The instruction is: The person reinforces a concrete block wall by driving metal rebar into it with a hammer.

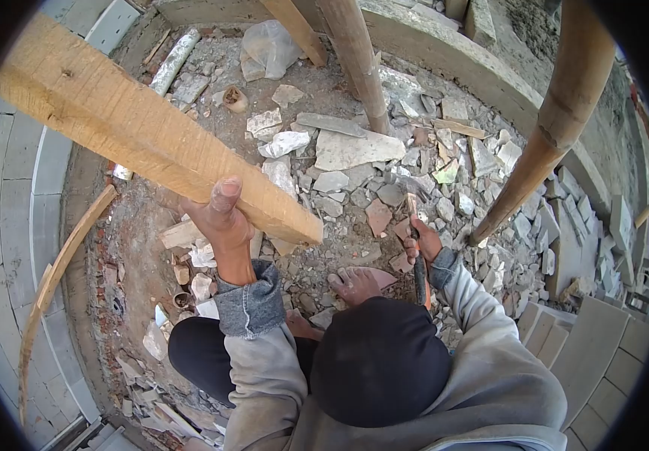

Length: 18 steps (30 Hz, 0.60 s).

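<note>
My left hand (223,229) grips a thick, squared wooden beam (129,124) near its lower end. The thumb lies over the near face, and the other fingers are largely hidden behind the wood. The beam slants from the upper left down to the middle of the view. In my right hand (426,244) is a hammer (421,282) with an orange and dark handle. Its head lies beyond the fist, low over the broken stone, apart from the beam. My bare foot (354,286) rests on the rubble between both hands, in front of my dark-clad knee (381,361).
Broken stone and tile pieces (490,158) cover much of the ground. Two round poles (354,64) (550,143) stand ahead and to the right. A curved wooden strip (39,308) leans along the grey block wall (50,188) at left. Stacked slabs (591,353) lie at lower right.
</note>
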Tool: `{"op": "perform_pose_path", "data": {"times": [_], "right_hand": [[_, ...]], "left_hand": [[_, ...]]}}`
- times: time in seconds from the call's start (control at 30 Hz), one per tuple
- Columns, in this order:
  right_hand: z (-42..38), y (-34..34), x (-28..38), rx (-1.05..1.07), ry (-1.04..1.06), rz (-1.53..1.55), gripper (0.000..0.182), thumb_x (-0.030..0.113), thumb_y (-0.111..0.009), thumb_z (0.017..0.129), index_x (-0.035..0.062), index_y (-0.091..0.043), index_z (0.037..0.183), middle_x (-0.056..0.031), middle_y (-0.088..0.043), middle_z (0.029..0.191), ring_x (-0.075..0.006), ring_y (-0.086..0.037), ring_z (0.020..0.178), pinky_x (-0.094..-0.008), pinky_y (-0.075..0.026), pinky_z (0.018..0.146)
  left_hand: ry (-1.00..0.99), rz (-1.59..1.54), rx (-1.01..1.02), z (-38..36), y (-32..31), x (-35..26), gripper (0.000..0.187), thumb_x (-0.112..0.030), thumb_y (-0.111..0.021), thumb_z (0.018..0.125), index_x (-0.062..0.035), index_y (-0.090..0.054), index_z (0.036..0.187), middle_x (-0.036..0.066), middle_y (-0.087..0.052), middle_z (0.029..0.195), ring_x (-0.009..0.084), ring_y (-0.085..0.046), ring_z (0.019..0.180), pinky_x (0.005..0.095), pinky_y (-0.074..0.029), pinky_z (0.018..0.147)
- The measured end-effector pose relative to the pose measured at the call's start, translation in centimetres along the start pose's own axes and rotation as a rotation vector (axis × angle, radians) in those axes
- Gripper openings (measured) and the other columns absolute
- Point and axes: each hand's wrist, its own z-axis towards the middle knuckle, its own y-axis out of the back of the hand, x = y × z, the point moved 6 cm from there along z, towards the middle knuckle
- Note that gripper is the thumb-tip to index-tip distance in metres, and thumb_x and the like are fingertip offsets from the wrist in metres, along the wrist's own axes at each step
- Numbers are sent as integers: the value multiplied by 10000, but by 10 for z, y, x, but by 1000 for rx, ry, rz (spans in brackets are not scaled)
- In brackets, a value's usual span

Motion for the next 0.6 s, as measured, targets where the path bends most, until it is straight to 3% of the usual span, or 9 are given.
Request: {"op": "perform_pose_path", "data": {"times": [0.03,0.13,0.23,0.27,0.37,0.4,0.5,0.53,0.6], "right_hand": [[-3,-8,-3,-42,-21,-18,423,560,-526,958,149,-503,858,-11,-491,537,-126,-456,346,-324,-406,322],[-22,-52,-22,407,57,-569,407,541,-549,953,149,-507,852,-16,-504,548,-139,-463,348,-329,-407,327],[-19,-30,-7,266,-46,-255,397,528,-565,947,151,-503,842,-18,-507,555,-147,-467,350,-338,-409,329],[-16,-18,6,63,55,-194,404,455,-505,992,118,-516,769,3,-466,509,-145,-451,349,-308,-419,334],[-1,-7,15,-37,35,51,392,456,-501,993,115,-522,801,-2,-470,519,-146,-444,331,-310,-436,335],[-3,-18,6,-42,-6,-38,379,467,-480,999,123,-521,845,-2,-473,532,-136,-440,327,-306,-437,332],[-36,-61,-19,405,-58,-521,397,507,-486,986,128,-517,873,1,-474,543,-129,-441,337,-307,-430,327],[-28,-49,-21,399,-47,-444,424,552,-494,968,133,-514,902,4,-468,541,-135,-446,343,-302,-414,321],[-21,-31,-5,186,-25,-279,428,555,-506,960,134,-513,886,3,-466,541,-138,-441,341,-307,-414,320]], "left_hand": [[-29,12,-5,-3,-1,-1,751,-297,-800,697,29,-430,1264,126,-588,977,233,-646,784,352,-584,703],[-108,49,-31,-1,-11,-1,674,-386,-769,753,29,-460,1185,142,-602,882,253,-661,715,371,-594,622],[-134,79,-101,1,4,-17,698,-343,-786,726,25,-451,1216,130,-592,922,243,-652,757,365,-587,655],[-132,27,-77,4,2,-14,734,-300,-804,700,25,-440,1248,118,-582,964,230,-644,800,354,-581,686],[-57,-25,-44,-3,1,-3,773,-278,-828,674,23,-438,1270,104,-572,1002,218,-635,838,348,-573,732],[-36,-27,-34,-4,1,-1,773,-288,-831,673,22,-442,1264,104,-572,1000,218,-635,835,350,-571,739],[-22,-45,116,-2,-2,-9,719,-438,-772,744,20,-453,1197,135,-610,884,251,-665,717,378,-586,622],[-30,-4,85,-1,0,-10,712,-436,-773,743,20,-459,1191,135,-612,884,250,-665,716,376,-587,620],[-101,86,-23,3,9,-21,699,-432,-774,740,20,-471,1179,136,-618,883,249,-666,714,372,-587,618]]}}
